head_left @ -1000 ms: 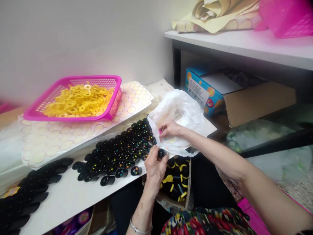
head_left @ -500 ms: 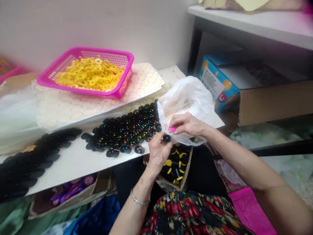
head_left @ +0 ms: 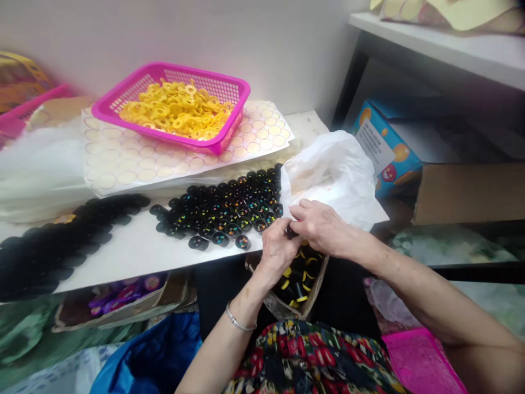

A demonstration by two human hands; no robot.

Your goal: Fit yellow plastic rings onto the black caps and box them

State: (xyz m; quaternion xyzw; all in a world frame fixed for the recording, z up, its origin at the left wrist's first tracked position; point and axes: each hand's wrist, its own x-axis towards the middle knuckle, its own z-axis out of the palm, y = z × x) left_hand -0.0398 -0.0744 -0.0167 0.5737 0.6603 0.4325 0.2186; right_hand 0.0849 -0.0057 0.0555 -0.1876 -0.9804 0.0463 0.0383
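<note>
My left hand [head_left: 276,249] and my right hand [head_left: 320,225] meet at the table's front edge, fingertips together around a small black cap [head_left: 290,233] that is mostly hidden between them. The left hand grips the cap; the right hand's fingers press on its top. What the right fingers hold is hidden. Just left of my hands lies a cluster of black caps with coloured dots [head_left: 229,208] on the white table [head_left: 135,254]. A white plastic bag [head_left: 332,175] sits right behind my right hand.
A pink basket of yellow rings [head_left: 176,104] rests on sheets of round stickers [head_left: 123,164]. Plain black caps [head_left: 61,241] pile at the left. A cardboard box of black-and-yellow parts [head_left: 299,279] sits below my hands. A blue carton [head_left: 383,148] stands under a shelf [head_left: 443,46].
My right hand came out of the bag with a small pink piece and moved onto the cap in my left hand. The view shifted left and down.
</note>
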